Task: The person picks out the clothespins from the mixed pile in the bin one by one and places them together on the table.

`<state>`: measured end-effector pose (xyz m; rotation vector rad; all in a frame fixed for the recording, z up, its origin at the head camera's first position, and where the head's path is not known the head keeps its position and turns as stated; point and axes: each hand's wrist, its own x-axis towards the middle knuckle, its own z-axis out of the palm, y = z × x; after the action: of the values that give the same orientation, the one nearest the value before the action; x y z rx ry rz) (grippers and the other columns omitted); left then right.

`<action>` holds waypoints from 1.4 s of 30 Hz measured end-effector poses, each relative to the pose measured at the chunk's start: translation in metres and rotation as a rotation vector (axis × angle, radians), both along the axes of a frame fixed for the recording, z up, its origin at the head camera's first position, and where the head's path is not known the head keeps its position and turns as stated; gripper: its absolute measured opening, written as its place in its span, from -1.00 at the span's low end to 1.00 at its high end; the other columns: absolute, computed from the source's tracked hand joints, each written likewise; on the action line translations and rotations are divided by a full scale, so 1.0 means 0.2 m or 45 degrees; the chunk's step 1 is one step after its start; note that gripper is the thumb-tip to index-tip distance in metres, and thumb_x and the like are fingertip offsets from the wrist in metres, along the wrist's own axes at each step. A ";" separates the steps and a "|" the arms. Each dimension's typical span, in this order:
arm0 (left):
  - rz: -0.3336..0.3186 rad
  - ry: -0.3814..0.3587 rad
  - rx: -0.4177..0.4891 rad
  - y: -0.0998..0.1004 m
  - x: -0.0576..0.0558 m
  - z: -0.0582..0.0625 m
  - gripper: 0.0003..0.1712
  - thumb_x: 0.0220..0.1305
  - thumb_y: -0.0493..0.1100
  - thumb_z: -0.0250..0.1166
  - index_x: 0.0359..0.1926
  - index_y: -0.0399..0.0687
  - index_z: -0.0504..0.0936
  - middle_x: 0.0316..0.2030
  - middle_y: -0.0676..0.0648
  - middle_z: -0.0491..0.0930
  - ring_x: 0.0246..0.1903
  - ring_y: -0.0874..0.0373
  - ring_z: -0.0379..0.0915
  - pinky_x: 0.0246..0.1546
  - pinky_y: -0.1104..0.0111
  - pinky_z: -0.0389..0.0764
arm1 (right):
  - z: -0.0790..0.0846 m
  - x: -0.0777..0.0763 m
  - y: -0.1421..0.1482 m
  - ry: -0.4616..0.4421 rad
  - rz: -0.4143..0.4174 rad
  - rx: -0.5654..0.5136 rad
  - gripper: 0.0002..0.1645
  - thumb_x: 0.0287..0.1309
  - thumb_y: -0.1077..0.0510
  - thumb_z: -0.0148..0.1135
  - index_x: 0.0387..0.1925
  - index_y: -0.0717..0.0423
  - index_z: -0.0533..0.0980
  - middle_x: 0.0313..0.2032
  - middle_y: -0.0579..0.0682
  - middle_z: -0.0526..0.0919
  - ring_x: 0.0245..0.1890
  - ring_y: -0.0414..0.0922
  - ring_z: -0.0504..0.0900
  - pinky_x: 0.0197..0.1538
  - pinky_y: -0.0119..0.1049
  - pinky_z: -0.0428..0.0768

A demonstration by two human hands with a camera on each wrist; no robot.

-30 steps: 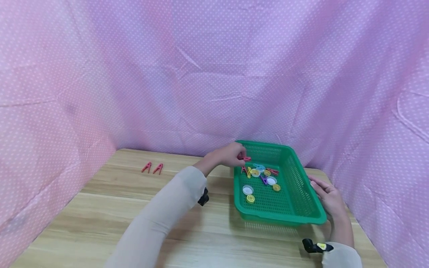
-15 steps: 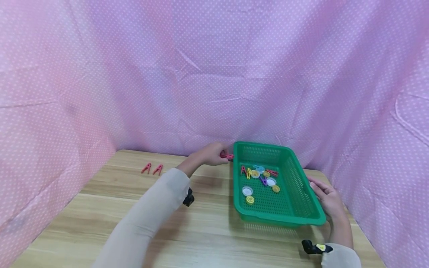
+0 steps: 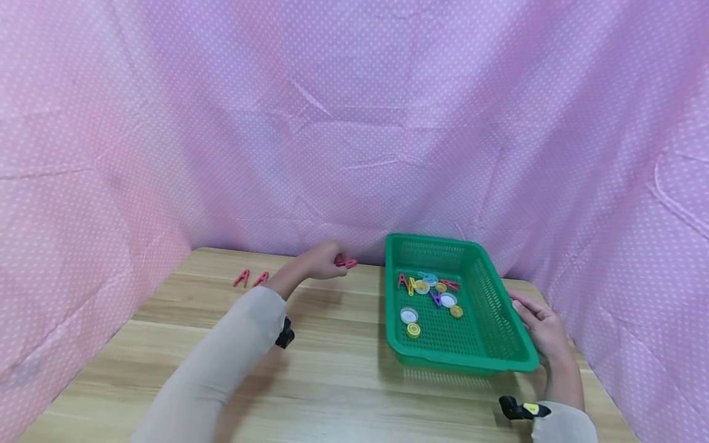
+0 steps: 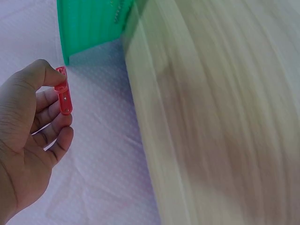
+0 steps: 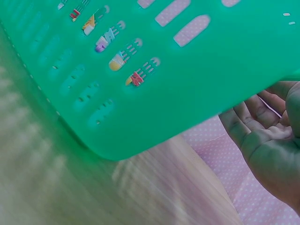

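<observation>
My left hand (image 3: pixel 324 261) pinches a red clothespin (image 3: pixel 348 264) between thumb and fingers, above the back of the table and left of the basket. In the left wrist view the same clothespin (image 4: pixel 64 96) points away from the thumb, the other fingers loosely bent below it. A green plastic basket (image 3: pixel 460 362) is held at its right rim by my right hand (image 3: pixel 545 332); some of those fingers are hidden behind the basket in the right wrist view. Inside lie red clothespins (image 3: pixel 450 285), a purple one (image 3: pixel 436 299), a yellow one (image 3: pixel 412 287) and several round caps (image 3: pixel 408 315).
Two red clothespins, one (image 3: pixel 241 278) beside the other (image 3: pixel 261 279), lie on the wooden table (image 3: pixel 332 381) at the back left. A pink dotted cloth (image 3: pixel 354 123) hangs behind the table and along both sides.
My left hand has moved left from over the basket's far left corner, out past its rim, carrying the red clothespin. The right hand and the basket have stayed nearly still.
</observation>
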<state>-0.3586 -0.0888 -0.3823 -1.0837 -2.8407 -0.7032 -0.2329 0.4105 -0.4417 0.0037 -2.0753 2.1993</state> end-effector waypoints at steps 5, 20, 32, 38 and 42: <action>0.031 0.018 0.009 -0.11 0.01 -0.05 -0.91 0.19 -0.22 0.35 -0.35 -0.16 0.64 -0.48 0.00 0.56 -0.48 0.22 0.39 -0.45 0.35 0.44 | 0.00 0.01 0.00 -0.002 -0.004 0.009 -0.64 0.43 0.12 0.24 0.20 -0.05 0.65 -0.10 -0.34 0.75 -0.21 -0.34 0.72 -0.23 -0.45 0.67; 0.198 -0.002 -0.049 -0.47 0.04 -0.19 -0.90 0.27 -0.24 0.39 -0.26 -0.22 0.72 -0.44 0.00 0.60 -0.44 0.18 0.43 -0.36 0.31 0.51 | 0.02 0.00 0.00 -0.012 -0.046 0.058 -0.61 0.41 0.09 0.27 0.23 -0.06 0.64 -0.11 -0.42 0.72 -0.21 -0.38 0.70 -0.24 -0.47 0.66; 0.318 -0.009 -0.081 -0.60 0.08 -0.27 -0.77 0.23 -0.23 0.46 -0.16 -0.29 0.70 -0.40 -0.04 0.61 -0.37 0.12 0.49 -0.24 0.19 0.57 | 0.01 0.00 0.02 -0.021 -0.001 0.009 -0.63 0.44 0.11 0.24 0.21 -0.10 0.65 -0.10 -0.37 0.74 -0.20 -0.36 0.71 -0.23 -0.46 0.67; 0.301 -0.034 -0.122 -0.61 0.09 -0.28 -0.75 0.24 -0.19 0.48 -0.16 -0.28 0.71 -0.42 -0.02 0.59 -0.38 0.13 0.46 -0.27 0.22 0.55 | 0.00 -0.01 0.01 -0.024 -0.017 0.016 -0.64 0.43 0.11 0.25 0.19 -0.12 0.66 -0.10 -0.39 0.74 -0.20 -0.36 0.71 -0.23 -0.46 0.66; 0.307 -0.064 -0.121 -0.62 0.10 -0.30 -0.79 0.24 -0.19 0.49 -0.19 -0.25 0.71 -0.42 -0.01 0.60 -0.39 0.14 0.45 -0.30 0.24 0.54 | 0.01 -0.01 0.01 -0.009 -0.017 0.013 -0.66 0.42 0.12 0.26 0.17 -0.11 0.67 -0.10 -0.38 0.74 -0.20 -0.37 0.71 -0.23 -0.47 0.66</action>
<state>-0.3383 -0.2135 -0.4413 -0.7222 -3.0037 -0.5909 -0.2347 0.4116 -0.4403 -0.0168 -2.0842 2.1839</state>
